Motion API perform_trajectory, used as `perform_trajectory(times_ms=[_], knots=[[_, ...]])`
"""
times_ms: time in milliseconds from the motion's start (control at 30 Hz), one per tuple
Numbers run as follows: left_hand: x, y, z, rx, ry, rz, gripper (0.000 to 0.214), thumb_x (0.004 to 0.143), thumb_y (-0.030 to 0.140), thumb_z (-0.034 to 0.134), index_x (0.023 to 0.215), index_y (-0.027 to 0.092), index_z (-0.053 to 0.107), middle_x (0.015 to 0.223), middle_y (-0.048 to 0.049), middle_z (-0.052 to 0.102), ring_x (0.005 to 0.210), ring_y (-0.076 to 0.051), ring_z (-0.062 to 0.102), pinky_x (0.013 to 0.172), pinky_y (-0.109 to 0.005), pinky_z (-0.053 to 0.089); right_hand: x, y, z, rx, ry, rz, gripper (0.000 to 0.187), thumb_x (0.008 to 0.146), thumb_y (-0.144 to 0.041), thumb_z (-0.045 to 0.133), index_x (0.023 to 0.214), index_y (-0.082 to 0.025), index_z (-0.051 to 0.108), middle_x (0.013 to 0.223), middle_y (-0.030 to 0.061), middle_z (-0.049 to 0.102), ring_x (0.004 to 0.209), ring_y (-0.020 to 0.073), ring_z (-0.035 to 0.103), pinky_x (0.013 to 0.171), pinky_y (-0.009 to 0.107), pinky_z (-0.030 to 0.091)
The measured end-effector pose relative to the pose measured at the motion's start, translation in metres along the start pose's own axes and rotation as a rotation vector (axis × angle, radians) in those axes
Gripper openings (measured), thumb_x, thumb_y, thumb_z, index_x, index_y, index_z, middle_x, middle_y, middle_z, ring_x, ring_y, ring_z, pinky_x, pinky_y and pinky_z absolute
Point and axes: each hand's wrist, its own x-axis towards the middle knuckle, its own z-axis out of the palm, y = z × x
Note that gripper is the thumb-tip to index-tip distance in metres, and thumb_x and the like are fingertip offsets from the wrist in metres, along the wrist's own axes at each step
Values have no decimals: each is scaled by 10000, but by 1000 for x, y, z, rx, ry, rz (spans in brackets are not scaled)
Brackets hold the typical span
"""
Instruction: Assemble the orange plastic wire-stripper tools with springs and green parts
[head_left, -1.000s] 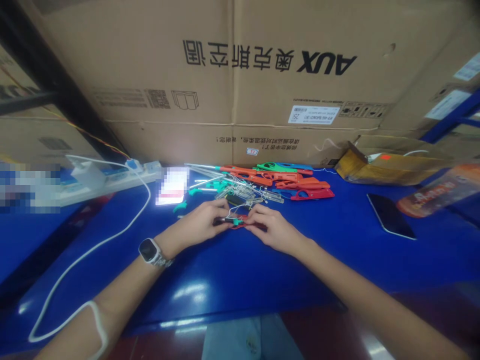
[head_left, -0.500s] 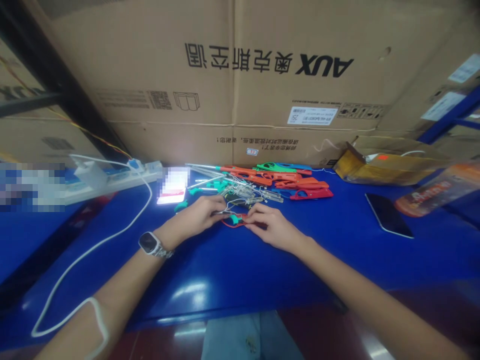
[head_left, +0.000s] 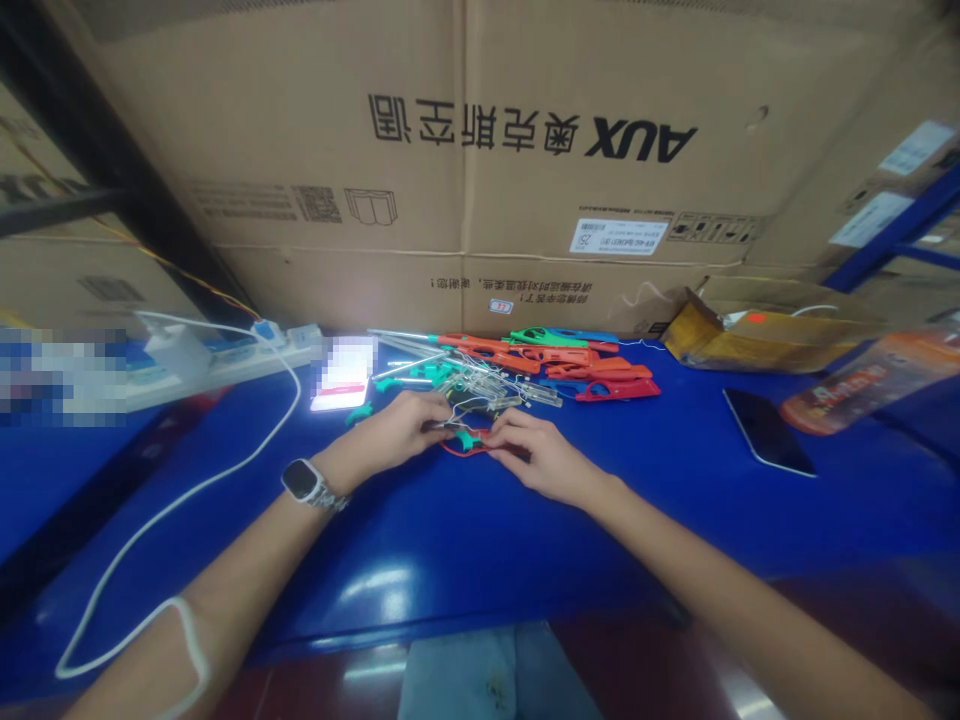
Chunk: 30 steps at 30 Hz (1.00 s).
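Note:
Over the blue table, both hands meet at a red lighter casing (head_left: pixel 459 452) with a green trigger (head_left: pixel 468 440) in it. My right hand (head_left: pixel 541 456) pinches the casing's right end between thumb and fingers. At its left end, my left hand (head_left: pixel 401 432) is closed in a pinch, its fingertips by a thin white wire (head_left: pixel 459 408); what exactly they grip is too small to make out. Just behind the hands lies a heap of clear lighter parts (head_left: pixel 487 382) with wires, beside green triggers (head_left: pixel 409 378) and metal tubes (head_left: pixel 409 338).
Red lighter casings (head_left: pixel 517 352) and a green casing (head_left: pixel 534 336) lie behind the heap. A lit phone (head_left: pixel 341 390) and power strip (head_left: pixel 225 360) are left; a dark phone (head_left: pixel 769 432), orange bottle (head_left: pixel 862 390) and open bag (head_left: pixel 750 345) right. A cardboard box (head_left: pixel 465 190) stands behind.
The view has shifted slightly. Both hands keep almost the same pinch on the parts, and the casing with its green trigger has barely moved.

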Motion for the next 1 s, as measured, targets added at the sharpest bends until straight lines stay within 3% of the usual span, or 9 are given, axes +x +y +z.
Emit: perform_trajectory(times_ms=[200, 400, 533, 667, 767, 1000], knots=[[3, -3, -2, -76, 32, -60, 245, 926, 363, 623, 868, 162, 749, 773, -36, 661, 696, -148, 564, 652, -257, 437, 0, 0, 0, 20, -7, 16, 102, 940, -167, 593, 982, -188, 683, 981, 63, 638, 889, 167, 635, 829, 323, 529], [4, -6, 4, -79, 53, -2, 280, 940, 347, 606, 752, 162, 703, 761, -24, 607, 698, -133, 545, 660, -255, 429, 1, -1, -1, 34, -11, 48, 68, 929, -168, 599, 955, -185, 659, 954, 48, 614, 816, 145, 611, 744, 284, 515], [3, -3, 7, -84, 35, 2, 287, 946, 295, 575, 717, 158, 681, 766, -26, 583, 704, -132, 545, 675, -266, 437, 1, -2, -2, 13, -22, 61, 174, 924, -154, 605, 1085, -192, 659, 939, 33, 606, 784, 133, 595, 746, 280, 522], [-2, 3, 6, -50, 27, -4, 235, 923, 214, 542, 779, 155, 718, 940, -67, 600, 808, -156, 577, 741, -294, 465, 0, -3, -2, -100, -60, 8, 282, 957, -176, 561, 1208, -228, 679, 1021, 68, 603, 889, 168, 608, 833, 334, 533], [-5, 6, 5, -18, 9, -31, 212, 874, 158, 526, 835, 147, 735, 1058, -88, 571, 814, -161, 586, 703, -293, 466, -1, -3, -1, -209, -84, -36, 318, 965, -188, 541, 1240, -241, 691, 1039, 88, 587, 913, 191, 594, 850, 368, 535], [-8, 9, 1, 43, 51, -99, 206, 839, 154, 529, 930, 158, 714, 1018, -73, 589, 721, -144, 561, 654, -288, 460, 2, -5, -1, -290, -105, -107, 340, 950, -169, 536, 1241, -215, 707, 1011, 99, 581, 906, 203, 581, 840, 387, 538]])
